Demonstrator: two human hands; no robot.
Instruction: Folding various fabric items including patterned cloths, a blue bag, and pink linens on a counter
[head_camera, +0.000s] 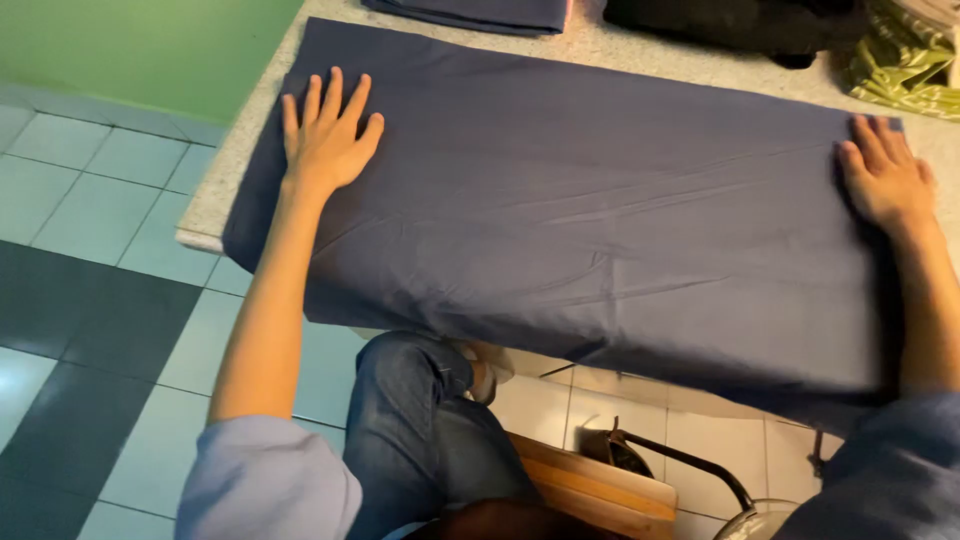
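A large dark blue cloth lies spread over a speckled stone counter, its near edge hanging over the front. My left hand rests flat on the cloth's left end, fingers spread. My right hand presses flat on the cloth's right end, fingers apart. Neither hand grips anything.
A folded dark blue cloth sits at the counter's back. A black fabric pile and shiny green fabric lie at the back right. Below are my jeans-clad knee, a wooden seat and a tiled floor.
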